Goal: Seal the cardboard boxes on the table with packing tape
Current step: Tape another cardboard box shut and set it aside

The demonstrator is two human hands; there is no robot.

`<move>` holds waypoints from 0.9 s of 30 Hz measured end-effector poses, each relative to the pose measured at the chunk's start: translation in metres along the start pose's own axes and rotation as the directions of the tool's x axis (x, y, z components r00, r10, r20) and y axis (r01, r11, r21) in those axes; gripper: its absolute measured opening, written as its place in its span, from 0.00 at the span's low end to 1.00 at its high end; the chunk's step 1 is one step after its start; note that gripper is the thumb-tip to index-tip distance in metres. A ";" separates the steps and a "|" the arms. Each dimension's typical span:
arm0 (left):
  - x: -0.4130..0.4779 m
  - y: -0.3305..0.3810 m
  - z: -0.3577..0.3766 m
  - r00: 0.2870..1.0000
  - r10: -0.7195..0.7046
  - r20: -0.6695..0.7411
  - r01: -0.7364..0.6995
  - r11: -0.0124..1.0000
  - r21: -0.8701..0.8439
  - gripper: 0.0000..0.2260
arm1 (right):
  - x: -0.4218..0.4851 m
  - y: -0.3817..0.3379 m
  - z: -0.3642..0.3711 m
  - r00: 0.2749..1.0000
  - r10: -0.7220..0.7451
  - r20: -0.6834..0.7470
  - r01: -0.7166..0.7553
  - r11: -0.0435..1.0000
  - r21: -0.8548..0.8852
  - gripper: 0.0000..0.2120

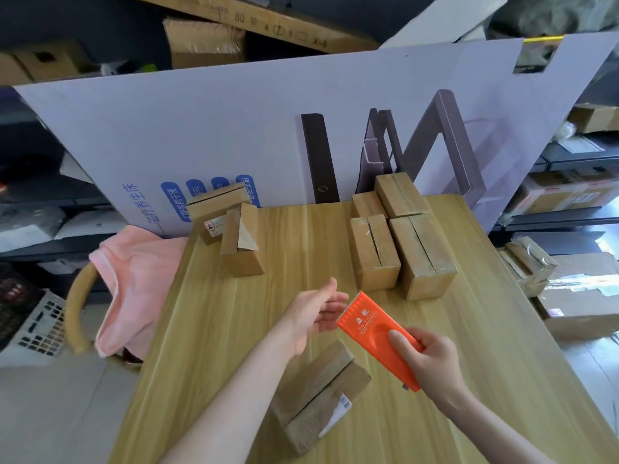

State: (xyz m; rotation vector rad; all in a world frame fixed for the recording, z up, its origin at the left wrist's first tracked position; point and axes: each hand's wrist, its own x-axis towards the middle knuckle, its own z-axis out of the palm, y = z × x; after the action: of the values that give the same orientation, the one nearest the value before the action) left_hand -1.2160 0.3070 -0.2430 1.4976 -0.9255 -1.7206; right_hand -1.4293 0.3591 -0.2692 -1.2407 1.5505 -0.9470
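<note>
Large white printed cardboard sheet (234, 122) stood on edge along the far side of the wooden table (207, 329), leaning back, wider than the table itself.

Pink cloth (134, 279) hung over a curved wooden chair arm (75, 313) just off the table's left edge.

Group of four cardboard boxes (425, 256) sat at the table's far right, packed side by side and touching. Top flaps were folded down, with a dark seam running along each lid. Glossy film showed on some of the lids.

Pair of cardboard boxes (243, 242) was at the table's far left. The front one was tilted with one flap lifted; the one behind it lay flat and carried a small label on its near face.

Single cardboard box (318, 393) lay close to the table's near edge, turned at an angle, centre seam showing, a white barcode label (340, 410) on its right side. It was partly covered by the left forearm.

Orange tape dispenser (378, 333) was held above the table's middle, over the single box, its serrated end pointing to the far left. The roll itself was not visible.

Right hand (432, 360) gripped the dispenser's near end, thumb pressed on top and fingers curled beneath.

Left hand (311, 316) was held flat with its fingers straight, the fingertips reaching the serrated end. Could not tell whether they touched tape.
</note>
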 end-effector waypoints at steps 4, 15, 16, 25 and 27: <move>-0.003 0.002 -0.002 0.999 0.015 0.042 -0.017 0.999 0.039 0.09 | 0.001 0.000 0.002 0.999 -0.028 0.015 0.029 0.998 -0.059 0.04; -0.003 -0.003 -0.006 0.995 -0.082 0.058 0.089 0.990 -0.112 0.14 | 0.001 -0.006 0.002 0.997 0.012 0.082 -0.016 0.999 0.046 0.11; -0.002 -0.003 -0.008 0.993 -0.101 0.067 0.110 0.982 -0.156 0.18 | 0.001 -0.007 0.002 0.997 0.013 0.080 -0.017 0.999 0.050 0.11; 0.002 -0.003 -0.015 0.995 -0.099 0.006 0.099 0.994 -0.043 0.11 | 0.000 -0.005 0.005 0.999 -0.033 0.039 0.035 0.998 -0.049 0.09; 0.008 -0.006 -0.013 0.994 -0.050 -0.095 0.055 0.997 0.049 0.04 | 0.000 -0.005 0.008 0.997 -0.064 0.033 0.067 0.990 -0.120 0.09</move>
State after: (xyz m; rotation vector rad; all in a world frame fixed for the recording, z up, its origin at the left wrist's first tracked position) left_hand -1.2044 0.3022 -0.2531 1.6354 -0.8943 -1.6593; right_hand -1.4200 0.3583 -0.2668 -1.3923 1.5719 -0.8830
